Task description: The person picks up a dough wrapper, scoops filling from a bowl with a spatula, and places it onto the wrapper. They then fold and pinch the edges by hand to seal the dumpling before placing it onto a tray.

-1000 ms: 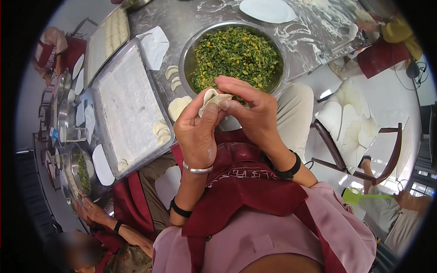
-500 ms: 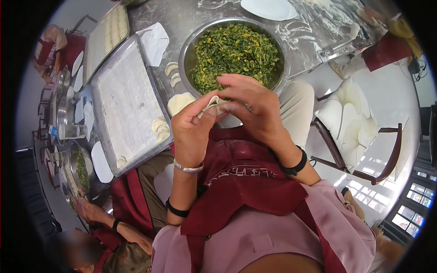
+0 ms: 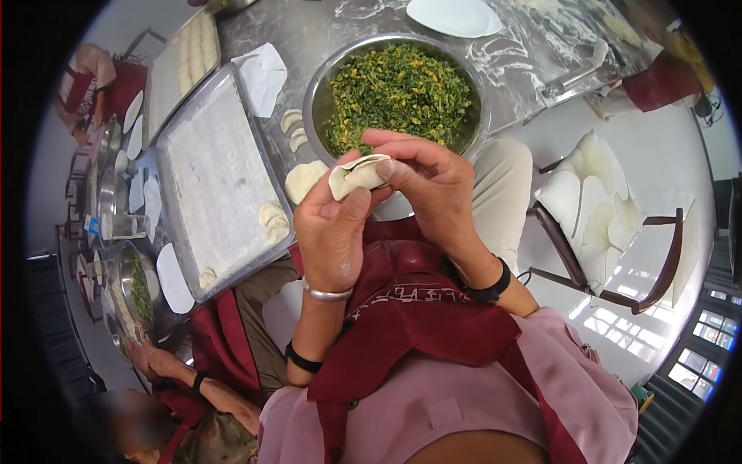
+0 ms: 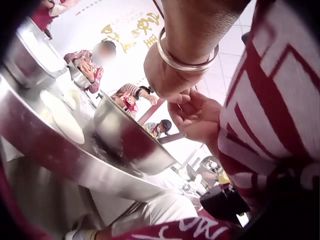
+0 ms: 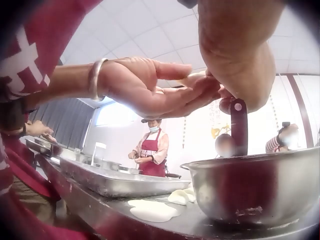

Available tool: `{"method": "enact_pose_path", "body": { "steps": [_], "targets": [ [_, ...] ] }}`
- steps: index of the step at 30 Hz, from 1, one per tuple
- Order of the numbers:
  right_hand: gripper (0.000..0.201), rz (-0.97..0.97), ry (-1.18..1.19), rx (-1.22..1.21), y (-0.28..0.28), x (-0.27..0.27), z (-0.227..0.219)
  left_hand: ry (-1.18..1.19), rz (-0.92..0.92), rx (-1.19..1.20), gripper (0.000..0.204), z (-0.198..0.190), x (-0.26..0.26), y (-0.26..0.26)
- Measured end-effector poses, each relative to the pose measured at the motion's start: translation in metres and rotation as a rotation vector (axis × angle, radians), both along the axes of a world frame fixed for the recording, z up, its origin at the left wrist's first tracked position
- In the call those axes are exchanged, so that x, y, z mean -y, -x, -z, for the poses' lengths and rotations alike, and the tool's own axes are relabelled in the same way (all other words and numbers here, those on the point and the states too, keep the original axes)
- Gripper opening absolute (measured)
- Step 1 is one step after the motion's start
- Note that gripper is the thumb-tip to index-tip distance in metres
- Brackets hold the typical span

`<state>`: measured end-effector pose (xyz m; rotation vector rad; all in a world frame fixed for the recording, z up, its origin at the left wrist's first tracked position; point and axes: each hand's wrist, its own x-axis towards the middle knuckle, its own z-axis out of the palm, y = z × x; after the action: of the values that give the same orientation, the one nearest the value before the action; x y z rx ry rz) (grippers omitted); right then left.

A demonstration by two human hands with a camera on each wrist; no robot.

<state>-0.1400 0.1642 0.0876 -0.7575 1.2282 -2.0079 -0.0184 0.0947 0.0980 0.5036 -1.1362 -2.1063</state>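
Both hands hold one half-folded dumpling (image 3: 360, 177) in front of the steel bowl. Its wrapper is folded over, and a bit of green filling shows at the gap in its left end. My left hand (image 3: 332, 236) pinches the left part, thumb against the near side. At the right end, my right hand (image 3: 439, 189) pinches the fold between thumb and fingers. The bowl (image 3: 313, 127) holds chopped green and yellow filling (image 3: 402, 97). In the right wrist view, a dark riveted handle (image 5: 240, 127) shows below the right hand; cannot tell whether it is held.
A floured tray (image 3: 216, 155) stands left of the bowl, with several dumplings (image 3: 273, 220) at its near corner. Beside the bowl lie two dumplings (image 3: 298, 139) and flat wrappers (image 3: 304, 181). White plates (image 3: 452, 17) sit at the back. Another person's arm (image 3: 166, 363) works at lower left.
The dumpling has turned in my fingers, so its long folded side shows more. My right thumb has shifted onto its right end. At the far right, the person in yellow has moved outward.
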Motion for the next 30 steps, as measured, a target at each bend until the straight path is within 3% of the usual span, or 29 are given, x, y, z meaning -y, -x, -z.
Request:
{"method": "enact_pose_path", "body": {
  "steps": [2, 8, 12, 17, 24, 27, 30],
  "targets": [
    [0.018, 0.016, -0.013, -0.06, -0.004, 0.002, 0.002, -0.102, -0.062, -0.061, 0.045, 0.004, -0.006, 0.004],
    [0.018, 0.125, 0.034, -0.349, -0.005, 0.002, 0.006, -0.099, -0.073, -0.075, 0.042, 0.001, -0.011, 0.007],
    [0.015, 0.265, 0.087, -0.515, -0.002, 0.006, 0.006, 0.075, -0.113, -0.01, 0.042, -0.003, -0.014, 0.009],
    [0.013, 0.263, 0.097, -0.611, 0.004, 0.005, -0.001, 0.403, -0.108, 0.116, 0.041, 0.002, -0.011, 0.007],
    [0.026, 0.15, -0.057, -0.7, 0.014, -0.001, 0.009, 0.222, -0.049, 0.088, 0.04, 0.007, -0.005, 0.004],
    [0.033, 0.107, -0.062, -0.552, 0.012, -0.002, 0.003, 0.156, -0.021, 0.08, 0.043, 0.007, -0.005, 0.004],
    [0.029, 0.061, -0.083, -0.542, 0.011, -0.001, -0.003, 0.133, 0.038, 0.129, 0.044, 0.004, -0.004, 0.004]
  ]
}}
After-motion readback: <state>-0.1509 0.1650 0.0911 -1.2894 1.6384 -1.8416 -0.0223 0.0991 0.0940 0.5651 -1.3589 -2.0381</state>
